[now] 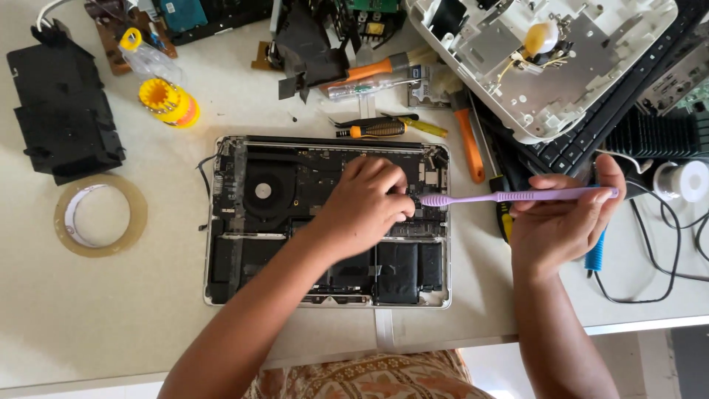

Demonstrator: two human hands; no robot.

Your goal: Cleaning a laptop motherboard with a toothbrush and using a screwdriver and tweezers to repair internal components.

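Observation:
An opened laptop [244,214] lies bottom-up on the beige table, its fan, board and black battery cells exposed. My left hand [365,207] rests over the middle of the board with fingers curled, the fingertips pinching at something small that I cannot make out. My right hand [565,218] is to the right of the laptop and grips a lilac toothbrush [487,197] by its handle. The brush lies level, and its head reaches the laptop's right side close to my left fingertips.
A roll of brown tape [100,216] and a black plastic part [63,103] lie at left. A yellow bit holder [170,102], screwdrivers [380,128], an orange-handled tool [469,144], a dismantled white device [543,59], a keyboard [583,137] and cables crowd the back and right.

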